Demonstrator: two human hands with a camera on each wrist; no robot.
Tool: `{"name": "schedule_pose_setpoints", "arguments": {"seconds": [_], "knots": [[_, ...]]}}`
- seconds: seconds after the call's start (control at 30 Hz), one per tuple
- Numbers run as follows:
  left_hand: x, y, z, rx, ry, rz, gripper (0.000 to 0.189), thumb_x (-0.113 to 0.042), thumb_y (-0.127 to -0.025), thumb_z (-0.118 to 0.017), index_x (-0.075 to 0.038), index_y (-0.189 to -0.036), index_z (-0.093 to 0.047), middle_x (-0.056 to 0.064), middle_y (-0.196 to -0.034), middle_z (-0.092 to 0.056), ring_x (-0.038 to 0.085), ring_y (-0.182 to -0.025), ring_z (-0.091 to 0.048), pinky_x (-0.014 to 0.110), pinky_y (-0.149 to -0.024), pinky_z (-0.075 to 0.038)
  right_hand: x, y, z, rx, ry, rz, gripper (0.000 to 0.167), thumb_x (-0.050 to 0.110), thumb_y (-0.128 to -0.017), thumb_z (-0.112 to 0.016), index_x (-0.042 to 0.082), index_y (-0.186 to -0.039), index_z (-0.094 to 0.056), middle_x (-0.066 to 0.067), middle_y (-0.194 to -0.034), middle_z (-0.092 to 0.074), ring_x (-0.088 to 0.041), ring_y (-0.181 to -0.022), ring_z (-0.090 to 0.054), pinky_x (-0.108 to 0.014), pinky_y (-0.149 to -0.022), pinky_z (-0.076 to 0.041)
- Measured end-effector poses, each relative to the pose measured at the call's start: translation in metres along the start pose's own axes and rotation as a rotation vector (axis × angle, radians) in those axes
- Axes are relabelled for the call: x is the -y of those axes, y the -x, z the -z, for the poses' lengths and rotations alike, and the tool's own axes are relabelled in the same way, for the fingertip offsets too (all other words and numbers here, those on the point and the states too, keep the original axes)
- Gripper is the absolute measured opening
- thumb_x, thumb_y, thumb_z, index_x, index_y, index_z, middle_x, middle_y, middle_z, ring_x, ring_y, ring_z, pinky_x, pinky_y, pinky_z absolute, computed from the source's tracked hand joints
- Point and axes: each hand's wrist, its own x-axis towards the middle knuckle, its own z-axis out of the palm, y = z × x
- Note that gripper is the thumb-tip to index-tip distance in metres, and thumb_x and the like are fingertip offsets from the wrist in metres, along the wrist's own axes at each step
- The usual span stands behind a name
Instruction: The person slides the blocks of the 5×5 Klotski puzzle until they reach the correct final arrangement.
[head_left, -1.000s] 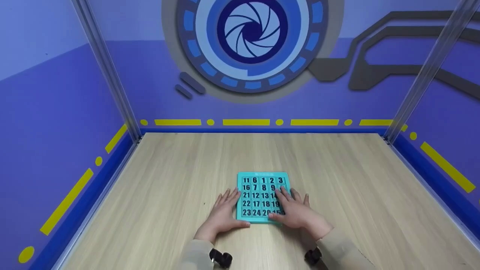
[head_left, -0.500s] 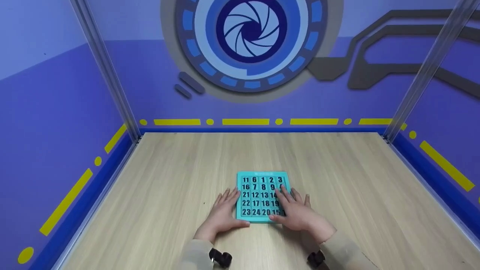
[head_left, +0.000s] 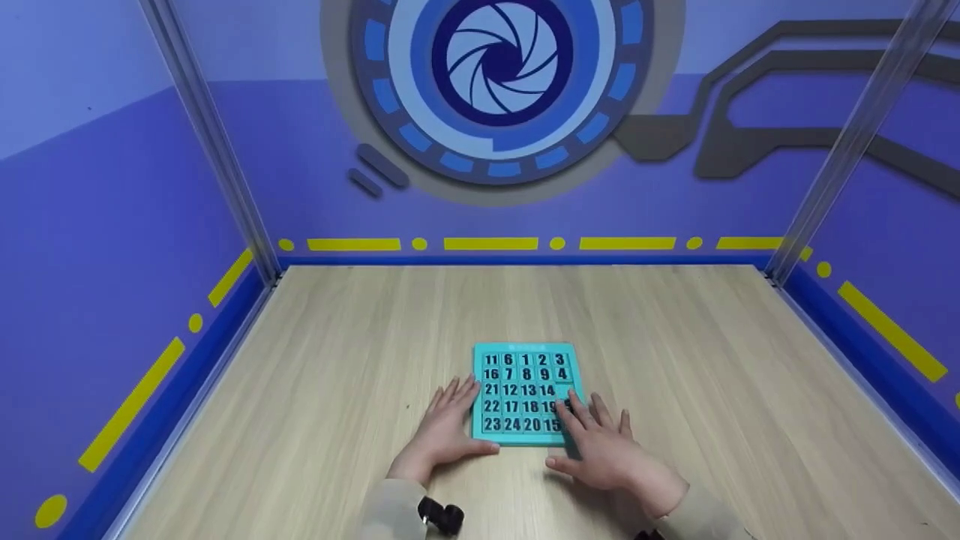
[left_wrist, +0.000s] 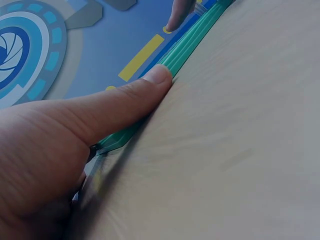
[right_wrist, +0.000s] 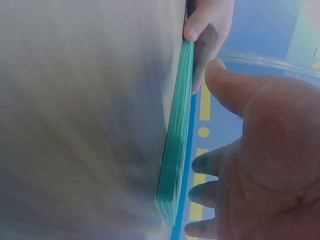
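A turquoise number sliding puzzle (head_left: 528, 348) lies flat on the wooden table. Along its left side and near left corner rests my left hand (head_left: 448, 427), straight thumb against the near edge, fingers touching the left side. My right hand (head_left: 609, 450) is over the lower right part, fingers extended, with the index and middle fingertips at the right column's fourth row. A bare gap shows above them, under tile 4 (head_left: 562, 374). The fourth-row tile there is mostly covered. In the right wrist view, the right thumb (right_wrist: 227, 85) stands apart from the puzzle's edge.
The wooden table (head_left: 360, 337) surrounds the puzzle and reaches to a purple-blue back wall (head_left: 285, 165). Side walls with metal corner posts (head_left: 214, 135) close it in left and right. A black wrist camera (head_left: 442, 516) sits by the left sleeve.
My right hand has drawn back toward the near right, its thumb leaving the puzzle's bottom row. Tile 4 and the gap below it have come into view. My left hand has stayed put.
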Motion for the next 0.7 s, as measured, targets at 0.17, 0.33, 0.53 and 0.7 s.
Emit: {"name": "schedule_pose_setpoints", "arguments": {"seconds": [0.17,0.33,0.53,0.7], "knots": [[-0.0003,0.0001,-0.0002,-0.004,0.000,-0.003,0.115,-0.053,-0.072,-0.089,-0.008,-0.161,-0.033,0.012,-0.171,-0.025,0.040,-0.161,-0.014,0.058,-0.133,-0.005,0.0032,0.0035,-0.0011,0.040,0.006,-0.012,0.095,0.065,-0.090,-0.066,0.017,-0.163,-0.029,-0.013,-0.174,-0.018,-0.050,-0.159,-0.006,-0.087,-0.115,-0.001],[-0.0013,0.0004,0.0000,-0.006,-0.003,-0.004,0.114,-0.053,-0.072,-0.089,-0.008,-0.161,-0.033,0.012,-0.171,-0.025,0.041,-0.160,-0.014,0.058,-0.132,-0.006,0.0052,0.0056,-0.0011,0.046,0.005,-0.011,0.096,0.065,-0.090,-0.066,0.016,-0.163,-0.029,-0.015,-0.173,-0.017,-0.051,-0.158,-0.007,-0.088,-0.114,-0.002],[-0.0016,0.0004,0.0003,-0.006,-0.007,-0.005,0.114,-0.053,-0.072,-0.089,-0.008,-0.161,-0.033,0.012,-0.171,-0.025,0.040,-0.161,-0.014,0.058,-0.133,-0.006,0.0059,0.0063,-0.0016,0.041,0.006,-0.009,0.097,0.065,-0.089,-0.066,0.015,-0.163,-0.028,-0.016,-0.173,-0.018,-0.052,-0.158,-0.008,-0.088,-0.113,-0.002],[-0.0013,0.0004,0.0002,-0.001,-0.015,-0.005,0.114,-0.053,-0.073,-0.089,-0.008,-0.161,-0.033,0.011,-0.171,-0.025,0.039,-0.161,-0.014,0.057,-0.133,-0.006,0.0050,0.0047,-0.0021,0.039,0.012,-0.003,0.097,0.065,-0.090,-0.065,0.014,-0.163,-0.028,-0.017,-0.173,-0.019,-0.052,-0.158,-0.010,-0.088,-0.113,-0.002]]}}
